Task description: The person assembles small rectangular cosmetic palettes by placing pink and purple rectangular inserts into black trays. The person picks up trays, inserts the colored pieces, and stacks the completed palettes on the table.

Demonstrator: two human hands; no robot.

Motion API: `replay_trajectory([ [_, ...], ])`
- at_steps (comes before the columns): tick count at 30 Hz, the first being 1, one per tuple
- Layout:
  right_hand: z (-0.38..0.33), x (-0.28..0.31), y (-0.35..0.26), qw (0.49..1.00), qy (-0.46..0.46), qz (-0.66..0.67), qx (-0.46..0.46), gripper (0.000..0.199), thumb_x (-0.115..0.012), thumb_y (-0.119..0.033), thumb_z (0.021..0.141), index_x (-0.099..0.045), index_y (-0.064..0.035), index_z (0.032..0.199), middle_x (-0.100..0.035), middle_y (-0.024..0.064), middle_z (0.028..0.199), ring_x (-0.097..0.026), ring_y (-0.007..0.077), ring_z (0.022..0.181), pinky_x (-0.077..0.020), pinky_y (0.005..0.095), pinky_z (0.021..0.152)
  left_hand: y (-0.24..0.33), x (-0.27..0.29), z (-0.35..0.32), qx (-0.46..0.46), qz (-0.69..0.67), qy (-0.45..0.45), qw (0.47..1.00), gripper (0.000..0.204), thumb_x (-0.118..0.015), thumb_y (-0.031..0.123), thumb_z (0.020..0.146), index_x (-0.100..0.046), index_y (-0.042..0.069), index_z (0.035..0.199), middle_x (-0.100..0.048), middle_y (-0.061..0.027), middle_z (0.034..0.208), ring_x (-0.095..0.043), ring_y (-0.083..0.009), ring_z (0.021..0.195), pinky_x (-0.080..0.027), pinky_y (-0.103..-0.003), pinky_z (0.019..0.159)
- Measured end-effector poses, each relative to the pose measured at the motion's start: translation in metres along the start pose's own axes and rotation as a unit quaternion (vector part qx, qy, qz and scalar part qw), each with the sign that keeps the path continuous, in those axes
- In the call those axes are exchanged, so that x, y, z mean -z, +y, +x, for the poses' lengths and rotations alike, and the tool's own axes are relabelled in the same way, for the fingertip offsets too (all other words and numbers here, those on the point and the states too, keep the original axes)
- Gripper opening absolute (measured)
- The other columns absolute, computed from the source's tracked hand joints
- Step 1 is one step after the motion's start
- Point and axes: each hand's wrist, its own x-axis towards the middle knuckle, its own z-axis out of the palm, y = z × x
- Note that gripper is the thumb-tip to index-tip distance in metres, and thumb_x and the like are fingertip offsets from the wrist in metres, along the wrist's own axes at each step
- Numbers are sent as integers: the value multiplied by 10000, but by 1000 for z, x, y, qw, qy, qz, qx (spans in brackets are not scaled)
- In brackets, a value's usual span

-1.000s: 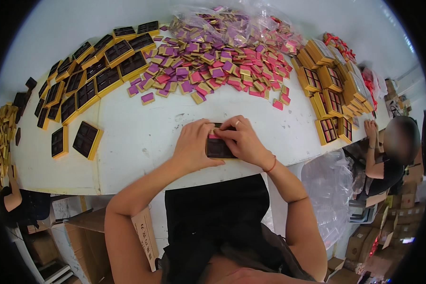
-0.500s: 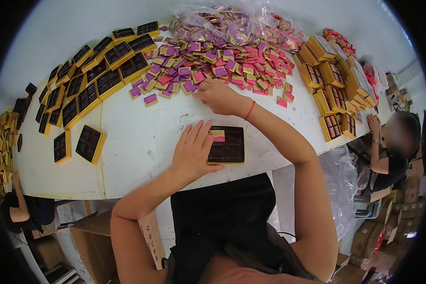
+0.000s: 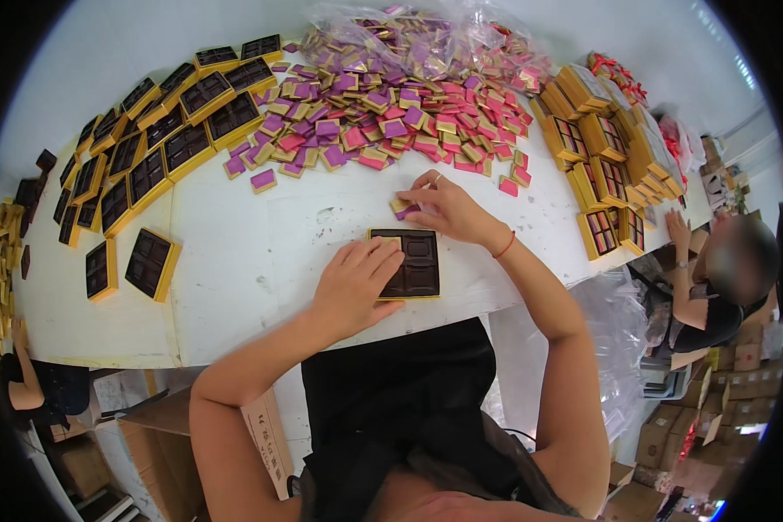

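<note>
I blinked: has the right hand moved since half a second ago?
Yes: the right hand moved away from the pile of wrapped squares, rightward and toward the box.

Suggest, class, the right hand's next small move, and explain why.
Probably lower the purple-and-gold square into the far right compartment of the dark tray: the right hand pinches that square just beyond the tray, the compartment shows bare, and the left hand rests over the tray's left side, apparently steadying it.

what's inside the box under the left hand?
The box holds a dark tray; a gold piece shows at upper left. The left hand covers much of that side; anything beneath is hidden.
</note>
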Motion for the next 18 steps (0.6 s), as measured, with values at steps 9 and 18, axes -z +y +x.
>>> replay_trajectory([
  [9,-22,-4,-20,942,90,304,-107,236,-737,-69,862,-665,-58,1086,-617,-12,780,-493,39,666,-406,207,608,4,-1,4,33,-39,35,998,918,-876,288,635,-416,69,1399,-554,-93,1285,-501,-316,1215,-409,-443,1013],
  [18,-53,-14,-37,995,92,16,26,272,-762,-92,811,-724,-92,1080,-614,64,1010,-565,217,899,-475,320,753,4,-1,5,32,-43,43,998,963,-875,296,635,-388,82,1438,-543,-100,1266,-510,-328,1180,-406,-457,999],
])
